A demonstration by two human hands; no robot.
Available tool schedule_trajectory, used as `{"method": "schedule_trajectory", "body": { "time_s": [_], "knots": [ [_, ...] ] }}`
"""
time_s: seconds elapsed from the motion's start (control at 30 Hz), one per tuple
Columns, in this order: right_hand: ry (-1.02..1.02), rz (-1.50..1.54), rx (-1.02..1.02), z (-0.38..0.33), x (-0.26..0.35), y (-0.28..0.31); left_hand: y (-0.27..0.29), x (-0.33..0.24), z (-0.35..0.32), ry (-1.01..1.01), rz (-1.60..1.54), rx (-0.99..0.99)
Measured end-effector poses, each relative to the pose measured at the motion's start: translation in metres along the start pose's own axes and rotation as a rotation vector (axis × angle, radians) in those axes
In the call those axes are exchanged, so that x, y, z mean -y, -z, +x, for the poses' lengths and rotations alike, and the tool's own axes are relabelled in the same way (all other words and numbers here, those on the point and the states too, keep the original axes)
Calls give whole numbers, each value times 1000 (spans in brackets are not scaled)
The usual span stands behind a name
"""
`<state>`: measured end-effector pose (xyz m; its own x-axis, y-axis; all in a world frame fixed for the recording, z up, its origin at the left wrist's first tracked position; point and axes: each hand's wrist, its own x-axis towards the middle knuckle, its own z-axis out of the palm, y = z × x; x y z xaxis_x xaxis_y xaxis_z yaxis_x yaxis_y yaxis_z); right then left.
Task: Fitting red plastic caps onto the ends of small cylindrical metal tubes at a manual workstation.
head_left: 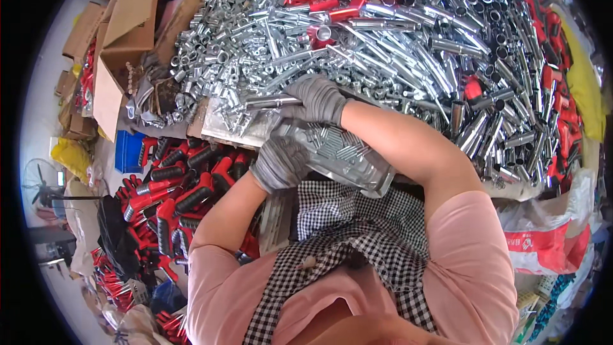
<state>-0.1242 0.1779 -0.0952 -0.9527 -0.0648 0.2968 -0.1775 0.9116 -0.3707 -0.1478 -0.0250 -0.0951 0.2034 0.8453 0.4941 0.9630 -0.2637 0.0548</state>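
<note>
A huge heap of silver metal sockets covers the desk, mostly unsorted. A silver plastic tray, partly filled, rests at the person's lap. The gloved left hand grips the tray's edge; the gloved right hand closes around a metal rod.

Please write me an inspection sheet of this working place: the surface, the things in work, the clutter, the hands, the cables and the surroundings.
Surface: hidden under a big heap of shiny metal sockets and tubes.
Things in work: a grey plastic tray with moulded slots, some metal pieces seated in it; a metal rod.
Clutter: red-and-black tool handles piled at the left; red tubes in the heap.
Hands: left hand, grey glove, grips the tray; right hand, grey glove, on the rod.
Cables: nothing seen.
Surroundings: open cardboard boxes, a standing fan, a printed sack at the right.
</note>
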Motion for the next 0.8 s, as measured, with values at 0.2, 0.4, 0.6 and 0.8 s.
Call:
{"method": "schedule_trajectory", "body": {
  "time_s": [0.2,0.4,0.6,0.8],
  "knots": [
    [13,56,138,3,16,13,-11,-3,-15,155,-29,135],
    [28,211,142,26,13,3,10,-3,12,138,121,169],
    [4,130,176,33,7,23,3,-9,22,154,149,205],
    [-303,89,138,-24,100,137,17,-36,15,175,236,431]
  ]
}}
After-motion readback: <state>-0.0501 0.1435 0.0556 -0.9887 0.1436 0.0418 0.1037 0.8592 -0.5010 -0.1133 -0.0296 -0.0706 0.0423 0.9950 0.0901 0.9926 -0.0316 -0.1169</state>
